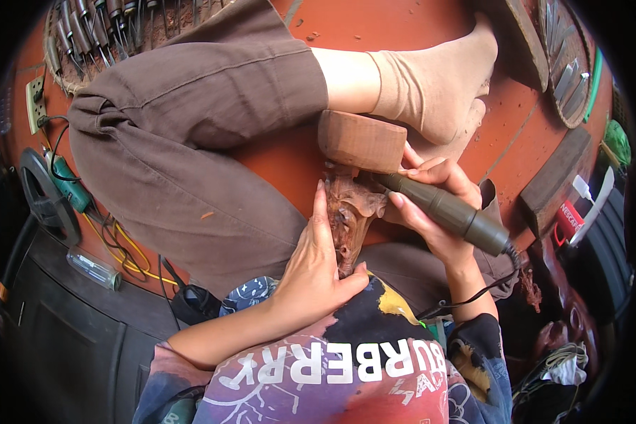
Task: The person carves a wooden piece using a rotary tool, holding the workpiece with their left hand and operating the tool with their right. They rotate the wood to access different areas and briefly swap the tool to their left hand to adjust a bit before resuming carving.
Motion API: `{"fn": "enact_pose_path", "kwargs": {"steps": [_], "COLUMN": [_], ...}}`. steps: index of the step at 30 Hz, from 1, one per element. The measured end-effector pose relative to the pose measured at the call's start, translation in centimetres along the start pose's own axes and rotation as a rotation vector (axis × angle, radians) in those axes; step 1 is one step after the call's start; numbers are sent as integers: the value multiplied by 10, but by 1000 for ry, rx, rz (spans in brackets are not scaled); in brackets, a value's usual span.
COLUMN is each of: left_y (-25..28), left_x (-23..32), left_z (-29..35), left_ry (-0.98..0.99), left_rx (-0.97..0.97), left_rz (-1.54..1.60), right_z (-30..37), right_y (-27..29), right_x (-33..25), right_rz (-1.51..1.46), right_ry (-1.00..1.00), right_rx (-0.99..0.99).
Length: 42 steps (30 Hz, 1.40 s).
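My left hand [319, 258] is closed around a carved reddish-brown wooden figure [348, 219], its fingers along the left side and the thumb at the lower end. In my right hand [442, 205] lies a dark green corded rotary carving tool [449, 212], gripped like a thick pen. The tool's front end points at the upper part of the carving; its tip is hidden, so contact cannot be told. A wooden block [362, 141] with a rounded edge stands just beyond the carving, close to my right fingers. A black cord runs from the tool's rear past my right wrist.
Many wood-handled chisels [95, 28] fill a round basket at far left. Another round tray [569, 78] with metal blades lies at far right, near a dark wooden plank [555, 180]. A power strip [35, 104], an angle grinder [63, 177] and a clear bottle [94, 271] lie at left.
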<state>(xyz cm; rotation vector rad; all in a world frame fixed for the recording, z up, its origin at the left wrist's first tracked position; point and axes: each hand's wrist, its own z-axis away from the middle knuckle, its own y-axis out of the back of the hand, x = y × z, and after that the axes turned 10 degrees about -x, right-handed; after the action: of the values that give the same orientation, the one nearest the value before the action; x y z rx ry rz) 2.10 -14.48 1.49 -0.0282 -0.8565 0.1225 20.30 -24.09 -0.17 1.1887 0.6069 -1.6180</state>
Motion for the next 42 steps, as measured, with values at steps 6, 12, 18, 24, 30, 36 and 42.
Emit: {"fn": "enact_pose_path", "kwargs": {"steps": [6,12,18,24,30,36,42], "left_y": [-3,-2,-2,-2,-2,-3,-1], "left_x": [-1,-4,-4,-4,-4,-6,-3], "left_z": [0,0,2,1,1,0,0], "left_ry": [-25,-43,-4,-25,-27,-45,-30], "left_rx": [25,23,-8,3,22,17,8], "left_rz": [-37,-41,-34,-34,-72,-48,-23], "right_z": [-1,3,2,7,4,4,7], "right_y": [3,-5,0,-8,5,2,-5], "right_x": [1,5,7,11,18,9,20], "right_rz": [-164,-111,-275,-226,-318,-350,-265], "right_ry": [-95,-48,-113,-73,-44,-193,63], "right_rx": [15,82,40,142,-9,45,77]}}
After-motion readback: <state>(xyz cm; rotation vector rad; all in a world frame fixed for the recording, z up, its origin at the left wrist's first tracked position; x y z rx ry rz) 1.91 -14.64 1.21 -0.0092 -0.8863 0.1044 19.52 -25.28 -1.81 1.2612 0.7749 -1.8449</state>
